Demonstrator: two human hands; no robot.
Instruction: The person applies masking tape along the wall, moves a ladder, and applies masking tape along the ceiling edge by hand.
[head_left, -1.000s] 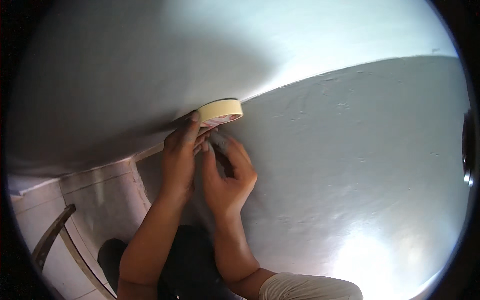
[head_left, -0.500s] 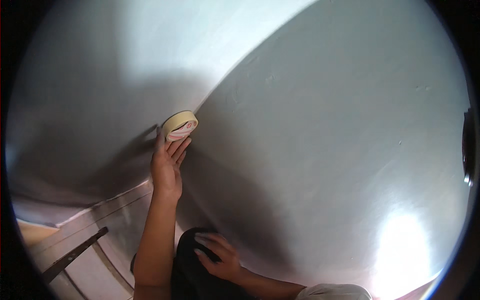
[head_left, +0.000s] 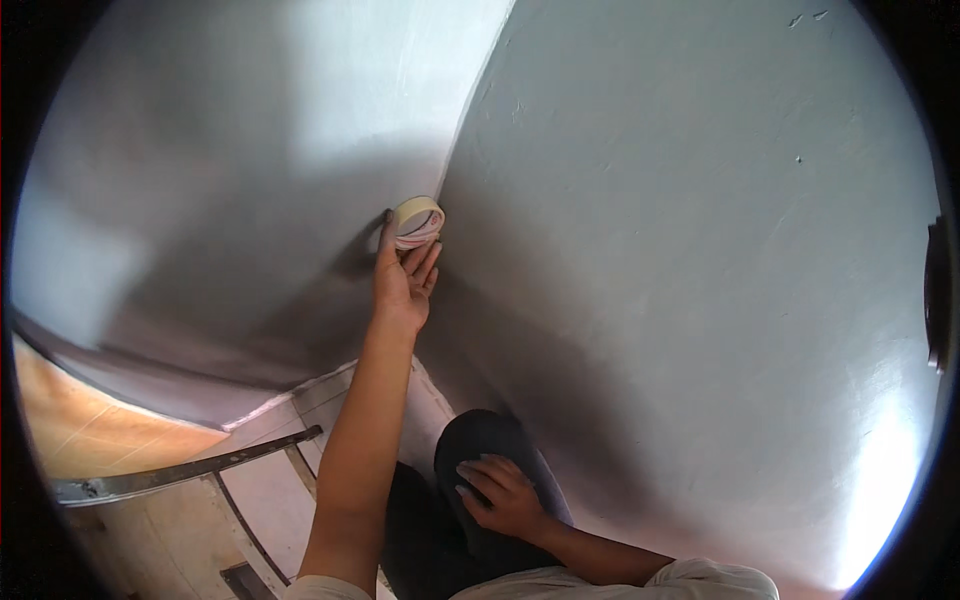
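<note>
My left hand (head_left: 404,290) is raised, palm toward me, with its fingers closed around the lower part of a roll of pale yellow masking tape (head_left: 418,204). The thumb lies on the roll's left side and the other fingers support it from below and the right. Red print shows on the inner core. The roll is close to the corner where two walls meet; whether it touches either wall I cannot tell. Lower down, my right hand (head_left: 507,496) rests on my dark-clothed knee (head_left: 480,435), fingers spread and holding nothing.
A lit grey wall (head_left: 210,190) stands to the left, another grey wall (head_left: 660,260) to the right. At lower left, a dark metal frame (head_left: 190,470) stretches above pale floor tiles (head_left: 265,495). Something dark (head_left: 937,290) juts in at the right edge.
The whole view has shifted, so the hands and corner sit farther right. The tape roll is turned differently, showing more of its opening. My right hand stays on the knee.
</note>
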